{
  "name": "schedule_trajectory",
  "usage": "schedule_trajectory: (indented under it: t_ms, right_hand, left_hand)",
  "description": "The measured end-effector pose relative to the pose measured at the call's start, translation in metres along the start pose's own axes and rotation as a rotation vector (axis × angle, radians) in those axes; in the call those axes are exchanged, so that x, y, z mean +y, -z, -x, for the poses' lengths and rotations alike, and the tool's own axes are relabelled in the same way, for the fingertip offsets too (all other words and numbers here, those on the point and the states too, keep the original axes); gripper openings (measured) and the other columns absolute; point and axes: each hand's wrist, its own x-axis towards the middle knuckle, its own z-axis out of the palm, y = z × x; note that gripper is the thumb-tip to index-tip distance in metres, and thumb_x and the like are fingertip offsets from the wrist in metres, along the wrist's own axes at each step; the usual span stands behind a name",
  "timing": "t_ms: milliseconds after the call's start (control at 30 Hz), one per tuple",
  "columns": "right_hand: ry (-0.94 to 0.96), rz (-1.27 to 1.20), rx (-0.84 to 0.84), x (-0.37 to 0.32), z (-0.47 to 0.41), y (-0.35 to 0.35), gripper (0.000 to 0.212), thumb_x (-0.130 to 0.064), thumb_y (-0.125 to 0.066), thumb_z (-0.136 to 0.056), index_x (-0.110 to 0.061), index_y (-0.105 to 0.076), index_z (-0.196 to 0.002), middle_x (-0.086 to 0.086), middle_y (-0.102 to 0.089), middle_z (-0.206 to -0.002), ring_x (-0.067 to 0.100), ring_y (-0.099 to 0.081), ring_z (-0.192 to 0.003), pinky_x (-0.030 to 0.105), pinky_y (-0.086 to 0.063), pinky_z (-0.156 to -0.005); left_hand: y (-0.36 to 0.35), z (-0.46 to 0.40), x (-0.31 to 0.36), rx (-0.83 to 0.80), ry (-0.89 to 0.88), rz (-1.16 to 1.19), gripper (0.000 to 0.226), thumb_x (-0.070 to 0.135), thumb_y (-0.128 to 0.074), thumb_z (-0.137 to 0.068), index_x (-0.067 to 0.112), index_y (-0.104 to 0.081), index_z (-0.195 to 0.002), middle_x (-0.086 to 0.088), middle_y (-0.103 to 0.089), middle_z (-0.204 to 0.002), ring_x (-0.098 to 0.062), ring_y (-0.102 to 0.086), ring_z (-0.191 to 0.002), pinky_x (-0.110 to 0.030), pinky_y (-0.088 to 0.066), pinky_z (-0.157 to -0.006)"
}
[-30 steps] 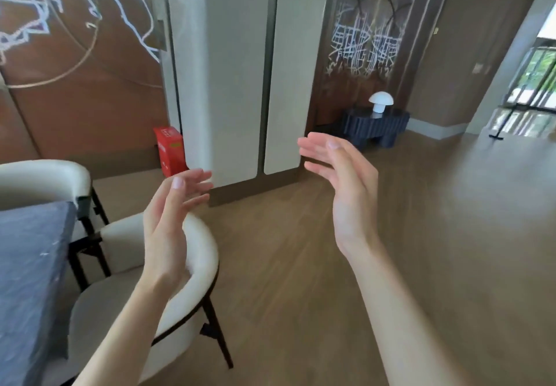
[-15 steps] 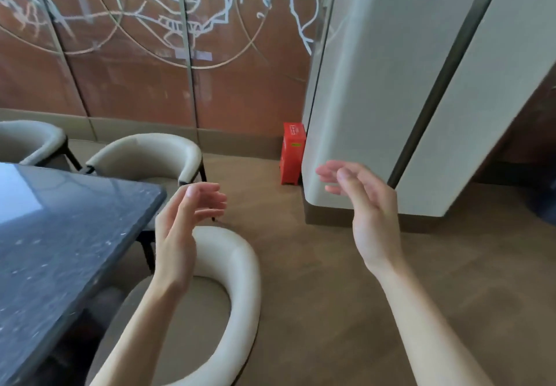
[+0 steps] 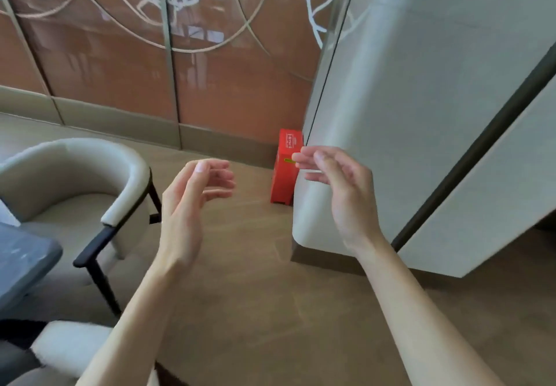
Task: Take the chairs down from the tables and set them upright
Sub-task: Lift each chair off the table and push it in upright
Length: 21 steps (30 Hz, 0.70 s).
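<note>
At the far left edge, the corner of a dark grey stone tabletop (image 3: pixel 21 262) juts into view, its top bare where it shows. Just behind and beside that corner stands a cream upholstered chair (image 3: pixel 75 175) with a curved back and black metal legs; it is upright on the wooden floor (image 3: pixel 255 310), its seat facing the tabletop. Below it, at the bottom left corner, the pale padded back of a second chair (image 3: pixel 66 346) shows only in part, too cropped to tell how it stands. Right of the first chair, the left hand (image 3: pixel 186 214) is raised in mid-air with the palm turned inward and the fingers loosely curled; it grips nothing and touches nothing. Behind both hands runs a reddish-brown wall panel (image 3: pixel 120 69) with pale line drawings and thin metal strips, ending in a beige skirting at the floor. Between the hands and farther back, a red box (image 3: pixel 285 175) stands on the floor against the skirting, just beside the base of a large off-white cabinet (image 3: pixel 421 114). Its lower front is partly hidden by the right hand. That right hand (image 3: pixel 346 196) is also lifted in the air, palm facing the left one, fingers relaxed and slightly bent, empty. The two hands are near each other but apart. A dark vertical seam splits the cabinet front at the far right.
</note>
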Motion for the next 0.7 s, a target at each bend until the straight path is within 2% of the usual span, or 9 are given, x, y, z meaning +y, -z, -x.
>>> schedule_trajectory:
  t_ms: [133,300,367,533,700]
  right_hand:
    - [0.031,-0.099,-0.133,0.08,-0.112,-0.038,0.032,-0.027,-0.05,-0.095,-0.008,-0.074,-0.105,0.004,-0.078,-0.101,0.018,-0.073,-0.102,0.038,-0.058,-0.091]
    - [-0.018,-0.212,-0.406,0.143,-0.241,-0.107,0.029,-0.029,-0.05,-0.096,-0.014,-0.074,-0.103,0.001,-0.078,-0.102,0.017,-0.072,-0.103,0.045,-0.056,-0.095]
    - [-0.023,-0.234,-0.459,0.15,-0.28,-0.13,0.03,-0.03,-0.05,-0.096,-0.013,-0.074,-0.104,0.0,-0.078,-0.102,0.017,-0.072,-0.103,0.046,-0.055,-0.096]
    - [-0.039,-0.312,-0.644,0.189,-0.395,-0.206,0.033,-0.03,-0.05,-0.096,-0.01,-0.073,-0.107,0.001,-0.079,-0.102,0.015,-0.072,-0.102,0.039,-0.056,-0.094]
    - [-0.051,-0.297,-0.685,0.263,-0.497,-0.296,0.032,-0.03,-0.05,-0.094,-0.01,-0.073,-0.105,0.001,-0.078,-0.1,0.015,-0.072,-0.1,0.04,-0.056,-0.092]
  left_hand:
    - [0.02,-0.077,-0.056,0.211,-0.009,-0.116,0.036,0.035,-0.043,-0.103,0.017,-0.074,-0.099,-0.013,-0.071,-0.095,-0.03,-0.068,-0.09,-0.046,-0.054,-0.083]
    - [0.027,-0.168,-0.098,0.502,-0.008,-0.2,0.047,0.042,-0.045,-0.099,0.003,-0.071,-0.103,-0.026,-0.07,-0.099,-0.048,-0.065,-0.095,-0.049,-0.055,-0.085]
    - [0.026,-0.196,-0.105,0.549,0.001,-0.244,0.049,0.046,-0.047,-0.096,0.004,-0.072,-0.103,-0.022,-0.072,-0.097,-0.044,-0.068,-0.092,-0.045,-0.057,-0.083]
    - [0.05,-0.294,-0.147,0.73,-0.027,-0.289,0.043,0.04,-0.045,-0.1,0.006,-0.071,-0.102,-0.015,-0.073,-0.093,-0.031,-0.071,-0.087,-0.039,-0.058,-0.079]
    - [0.097,-0.419,-0.225,0.808,-0.046,-0.287,0.044,0.035,-0.043,-0.1,-0.001,-0.069,-0.103,-0.02,-0.072,-0.094,-0.031,-0.07,-0.084,-0.036,-0.058,-0.076]
